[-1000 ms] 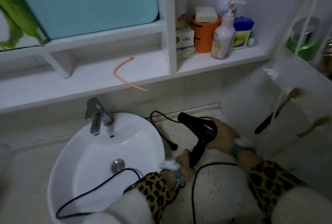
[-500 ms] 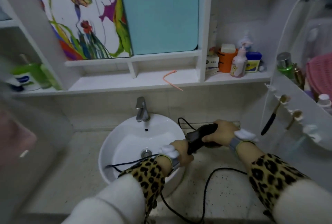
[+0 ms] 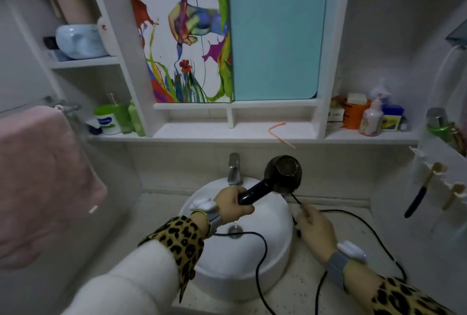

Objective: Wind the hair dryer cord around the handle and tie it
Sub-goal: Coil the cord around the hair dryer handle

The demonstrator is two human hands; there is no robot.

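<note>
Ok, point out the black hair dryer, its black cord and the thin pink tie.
black hair dryer [image 3: 283, 174]: head view, round barrel.
black cord [image 3: 256, 270]: head view, loose hanging stretch.
thin pink tie [image 3: 276, 125]: head view, upper curved end.

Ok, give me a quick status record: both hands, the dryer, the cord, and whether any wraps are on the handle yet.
left hand: grips the end of the handle, above the sink
right hand: pinches the cord just below the dryer body
hair dryer: held up, one end of the barrel facing the camera
cord: slack, trailing over the sink and the counter
wraps on handle: none visible
pink strip: lying on the shelf behind the faucet, untouched
</note>
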